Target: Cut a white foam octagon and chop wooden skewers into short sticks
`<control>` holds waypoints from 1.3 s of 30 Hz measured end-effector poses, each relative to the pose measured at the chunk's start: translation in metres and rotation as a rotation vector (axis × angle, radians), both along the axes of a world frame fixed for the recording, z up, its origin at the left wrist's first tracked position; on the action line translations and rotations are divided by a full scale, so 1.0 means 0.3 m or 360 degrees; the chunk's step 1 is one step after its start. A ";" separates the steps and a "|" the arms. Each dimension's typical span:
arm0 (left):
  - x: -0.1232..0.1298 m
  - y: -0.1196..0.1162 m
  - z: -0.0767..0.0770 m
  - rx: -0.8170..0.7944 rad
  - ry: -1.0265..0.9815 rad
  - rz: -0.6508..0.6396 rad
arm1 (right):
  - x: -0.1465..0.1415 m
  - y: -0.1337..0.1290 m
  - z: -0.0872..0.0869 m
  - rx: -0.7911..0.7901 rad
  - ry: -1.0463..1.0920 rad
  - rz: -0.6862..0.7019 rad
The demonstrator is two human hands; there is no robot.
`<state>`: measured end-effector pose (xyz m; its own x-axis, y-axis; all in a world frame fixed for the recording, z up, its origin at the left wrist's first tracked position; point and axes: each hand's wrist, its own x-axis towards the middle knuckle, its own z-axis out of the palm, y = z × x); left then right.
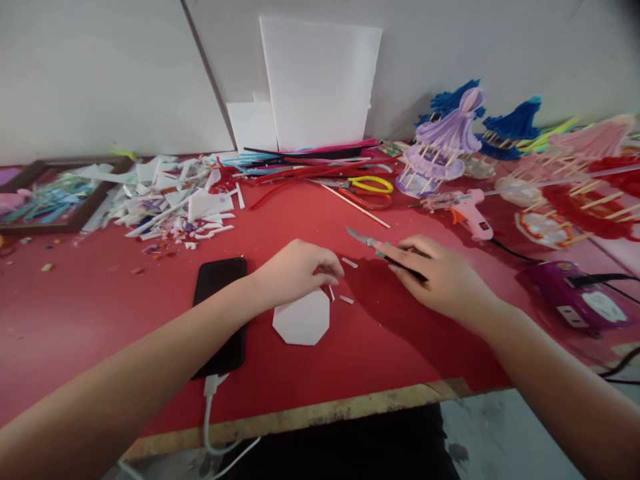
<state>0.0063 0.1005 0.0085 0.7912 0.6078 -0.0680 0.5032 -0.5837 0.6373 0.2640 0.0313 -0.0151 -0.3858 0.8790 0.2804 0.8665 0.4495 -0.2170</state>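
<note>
Over the far edge of a white octagonal foam-like piece (302, 321), my left hand (300, 272) has its fingers curled together. A thin white strip (331, 293) shows just under the fingertips; whether they pinch it I cannot tell. My right hand (434, 273) is wrapped round a craft knife (364, 237), its blade pointing away to the left above the red table. Small white offcuts (349, 263) lie between the two hands.
Left of the octagon lies a phone (220, 287) with a white cable. Behind are a scrap heap (170, 193), pipe cleaners (300, 163), yellow-handled scissors (367, 185) and white sheets (320, 80). A glue gun (470, 210), purple power box (575, 293) and carousel-like models (440, 143) stand right.
</note>
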 end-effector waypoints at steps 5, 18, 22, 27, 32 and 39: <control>0.015 0.007 0.011 0.0101 0.0044 -0.0427 | 0.000 0.027 -0.050 -0.0001 0.0081 -0.0038; 0.038 0.016 -0.005 0.0618 0.0108 -0.0661 | 0.021 0.030 -0.061 -0.0098 0.0130 -0.0041; 0.034 0.031 -0.003 0.0367 -0.0030 -0.0693 | 0.022 0.030 -0.060 -0.0120 0.0144 -0.0041; 0.021 0.039 -0.003 0.0259 -0.0087 -0.0742 | 0.022 0.030 -0.060 -0.0124 0.0165 -0.0038; 0.008 0.019 -0.019 0.0496 -0.0024 -0.0715 | 0.025 0.029 -0.064 -0.0115 0.0165 -0.0038; 0.017 0.005 -0.056 0.0836 0.0120 -0.0636 | 0.026 0.028 -0.063 -0.0130 0.0159 -0.0043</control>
